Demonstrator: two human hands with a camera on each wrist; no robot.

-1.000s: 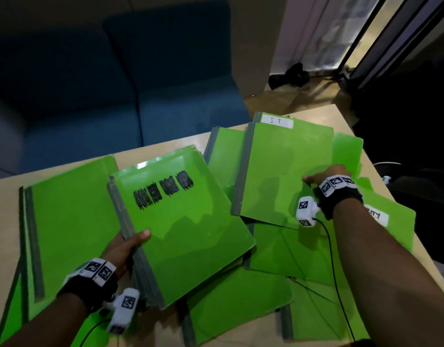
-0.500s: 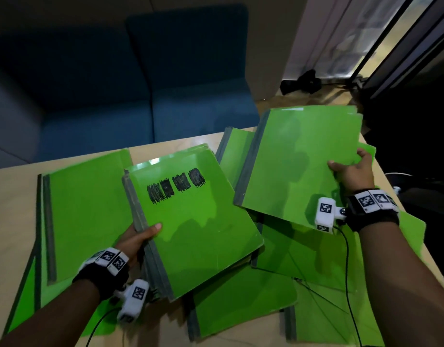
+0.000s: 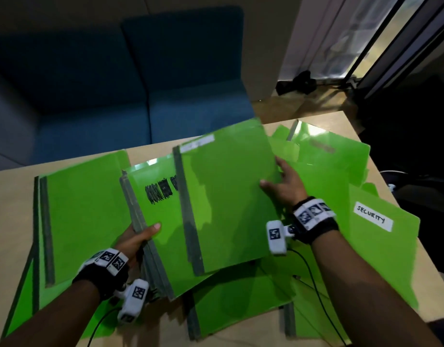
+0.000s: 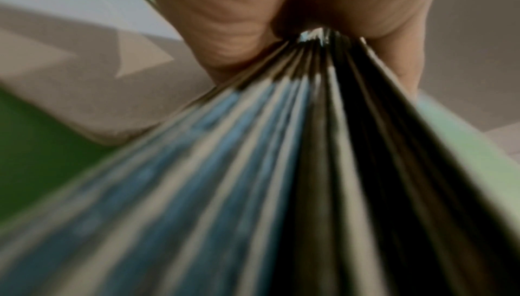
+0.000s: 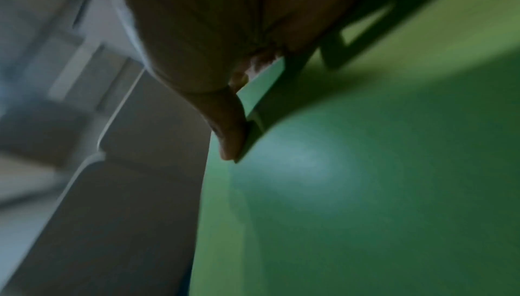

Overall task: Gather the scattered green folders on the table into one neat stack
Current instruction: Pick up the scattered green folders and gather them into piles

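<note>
My left hand (image 3: 138,236) grips the grey spine edge of a stack of green folders (image 3: 155,221); the top one bears black scribbled marks. In the left wrist view the stack's spines (image 4: 281,167) fan out from between thumb and fingers. My right hand (image 3: 282,182) pinches the right edge of a single green folder (image 3: 228,196) with a white label, held above the right half of the stack. The right wrist view shows my thumb on that folder's edge (image 5: 365,189). More green folders lie scattered: one far left (image 3: 83,221), one labelled SECURITY (image 3: 381,236), others at front (image 3: 241,304).
The wooden table (image 3: 5,209) ends at right (image 3: 438,296) and far edges. A blue sofa (image 3: 140,83) stands beyond it. Dark objects lie on the floor (image 3: 296,82) near a glass door. Wrist camera cables trail over the front folders.
My right hand has carried the labelled folder leftward, from over the right pile to above the stack in my left hand. The left hand and stack stayed about where they were.
</note>
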